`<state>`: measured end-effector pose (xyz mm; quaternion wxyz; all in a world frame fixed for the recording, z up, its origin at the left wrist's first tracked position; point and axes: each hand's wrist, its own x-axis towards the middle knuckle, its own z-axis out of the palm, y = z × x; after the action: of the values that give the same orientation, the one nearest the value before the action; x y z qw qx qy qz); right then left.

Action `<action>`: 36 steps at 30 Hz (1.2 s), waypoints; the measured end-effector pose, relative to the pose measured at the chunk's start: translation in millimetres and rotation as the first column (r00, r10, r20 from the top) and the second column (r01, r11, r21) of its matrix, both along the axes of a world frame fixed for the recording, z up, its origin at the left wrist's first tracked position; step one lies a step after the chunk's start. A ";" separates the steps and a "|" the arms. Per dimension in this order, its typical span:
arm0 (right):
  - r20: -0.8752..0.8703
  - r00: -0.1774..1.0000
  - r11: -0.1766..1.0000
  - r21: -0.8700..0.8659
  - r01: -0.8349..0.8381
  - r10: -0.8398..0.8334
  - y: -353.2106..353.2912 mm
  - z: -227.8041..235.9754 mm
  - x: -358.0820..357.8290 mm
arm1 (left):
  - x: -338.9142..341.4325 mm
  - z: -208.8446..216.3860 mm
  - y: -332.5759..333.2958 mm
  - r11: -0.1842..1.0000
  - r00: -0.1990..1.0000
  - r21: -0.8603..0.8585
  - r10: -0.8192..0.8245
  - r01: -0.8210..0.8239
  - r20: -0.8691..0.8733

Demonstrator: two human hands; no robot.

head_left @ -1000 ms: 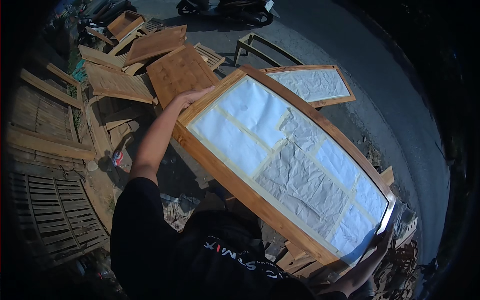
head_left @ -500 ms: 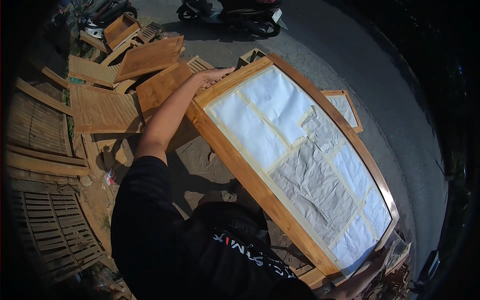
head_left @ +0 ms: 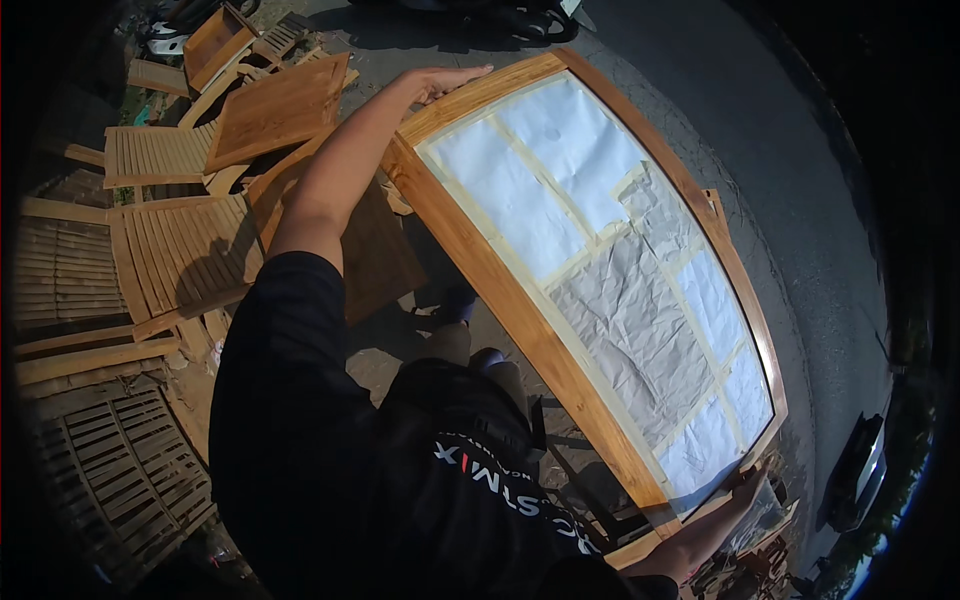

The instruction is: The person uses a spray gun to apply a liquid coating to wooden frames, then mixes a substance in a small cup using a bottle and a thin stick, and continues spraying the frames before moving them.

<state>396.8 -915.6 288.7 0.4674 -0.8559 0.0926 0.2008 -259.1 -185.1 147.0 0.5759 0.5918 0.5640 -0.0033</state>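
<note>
A large wooden frame [head_left: 515, 318] lies tilted across my front, between my two hands. Sheets of white and crumpled grey paper [head_left: 635, 330], edged with pale tape, cover its inner panel. At the far left end of the frame, my left hand [head_left: 447, 82] grips the short rail, its fingers along the outer edge and partly hidden. My right hand [head_left: 742, 492] is closed at the opposite end, near the lower right corner. That hand is in shadow, and its fingers are only partly visible.
Slatted wooden panels [head_left: 185, 245], a flat board [head_left: 278, 110] and an open wooden box [head_left: 217, 48] are piled at left. A slatted bamboo panel [head_left: 130, 450] lies nearer. A motorbike [head_left: 530, 22] stands at the far side. The road [head_left: 740, 130] runs along the right, with a car [head_left: 858, 470] there.
My view has shifted, and the frame has swung slightly with both hands still on it. My legs now show beneath it. The smaller framed panel behind is now mostly hidden.
</note>
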 end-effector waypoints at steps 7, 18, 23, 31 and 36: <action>0.037 0.999 0.994 -0.105 0.033 -0.029 15.8 37.4 -25.0 | 7.3 -60.4 14.3 0.997 0.996 0.040 -0.066 0.069 -0.062; 0.061 0.996 0.996 -0.041 0.075 -0.072 -1.3 43.6 3.5 | 19.6 -30.4 0.0 0.997 0.999 -0.078 -0.020 0.018 -0.028; 0.008 0.993 0.988 -0.100 0.118 -0.118 -27.8 21.8 72.4 | 19.4 -19.2 -19.6 0.979 0.983 -0.150 0.114 -0.136 -0.145; 0.052 0.995 0.943 -0.319 0.092 -0.080 -58.0 -10.7 101.6 | 34.0 8.9 -11.6 0.976 0.978 -0.198 0.053 -0.094 -0.203; 0.033 0.992 0.962 -0.242 0.127 -0.123 -56.3 -20.2 108.3 | 19.1 11.9 -18.8 0.974 0.977 -0.192 0.082 -0.120 -0.196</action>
<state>505.2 -971.9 268.6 0.3716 -0.9009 0.1661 0.1505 -240.0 -203.9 158.9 0.5770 0.4975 0.6419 -0.0869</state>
